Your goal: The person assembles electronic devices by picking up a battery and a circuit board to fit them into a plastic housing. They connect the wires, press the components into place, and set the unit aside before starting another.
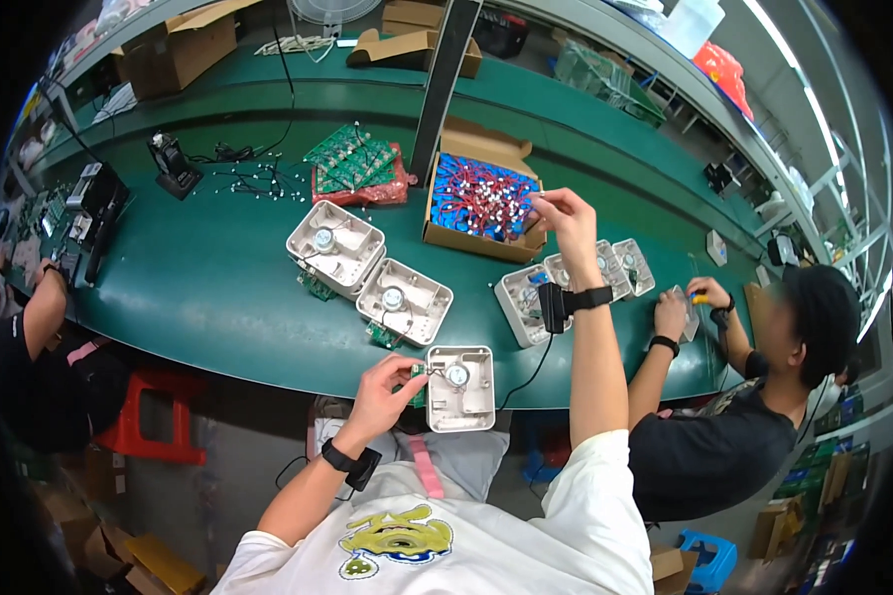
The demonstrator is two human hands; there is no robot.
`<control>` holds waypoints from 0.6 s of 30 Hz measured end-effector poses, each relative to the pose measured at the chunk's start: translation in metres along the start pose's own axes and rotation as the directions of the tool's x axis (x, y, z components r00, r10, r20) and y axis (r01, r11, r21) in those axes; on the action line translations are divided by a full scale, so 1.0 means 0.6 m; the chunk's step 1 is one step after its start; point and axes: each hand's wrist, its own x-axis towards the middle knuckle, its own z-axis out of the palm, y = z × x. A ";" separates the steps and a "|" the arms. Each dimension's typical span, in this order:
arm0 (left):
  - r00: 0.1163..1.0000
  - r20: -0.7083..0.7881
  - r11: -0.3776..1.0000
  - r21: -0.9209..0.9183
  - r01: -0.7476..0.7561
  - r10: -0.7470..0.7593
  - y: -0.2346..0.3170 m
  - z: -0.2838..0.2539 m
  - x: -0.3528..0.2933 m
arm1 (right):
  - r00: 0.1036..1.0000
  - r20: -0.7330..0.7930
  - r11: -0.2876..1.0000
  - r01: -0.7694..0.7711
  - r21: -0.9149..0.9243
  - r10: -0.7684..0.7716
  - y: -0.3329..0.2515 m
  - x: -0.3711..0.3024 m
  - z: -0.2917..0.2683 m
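Observation:
At the table's near edge a white plastic housing (pixel 475 409) lies open side up, a round speaker (pixel 456 376) inside it. My left hand (pixel 379 399) pinches a small green circuit board (pixel 418 387) at the housing's left side, with thin dark wires running into the housing. Stretched far forward, my right hand (pixel 569 223) has its fingertips closed at the right edge of a cardboard box (pixel 456 238). Blue battery packs (pixel 446 177) with red wires and white connectors fill that box. Whatever the right fingertips hold is too small to make out.
Two more open housings (pixel 335 243) sit left of centre, several others (pixel 522 307) to the right. Green circuit boards (pixel 352 159) lie on red wrapping at the back. A metal post (pixel 445 89) rises behind the box. Co-workers sit at right (pixel 724 426) and left (pixel 20 347).

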 end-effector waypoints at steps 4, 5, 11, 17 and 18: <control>0.999 -0.010 0.999 -0.022 0.037 -0.038 -0.014 -0.002 -0.013 | 0.983 -0.026 0.952 0.183 0.247 -0.182 -0.037 -0.039 0.000; 1.000 -0.012 1.000 -0.017 0.025 -0.026 -0.021 -0.004 -0.013 | 0.986 -0.006 0.955 0.165 0.248 -0.168 -0.054 -0.056 0.005; 0.999 -0.035 0.999 0.003 -0.032 0.032 -0.018 -0.007 -0.006 | 0.991 0.042 0.960 0.113 0.254 -0.128 -0.118 -0.178 0.017; 0.998 -0.014 0.997 -0.028 -0.067 0.067 -0.015 -0.005 -0.006 | 0.985 0.167 0.969 -0.080 0.233 0.041 -0.092 -0.303 0.044; 0.998 -0.007 0.997 -0.031 -0.070 0.070 -0.015 -0.003 -0.006 | 0.985 0.167 0.970 -0.081 0.231 0.043 -0.084 -0.314 0.048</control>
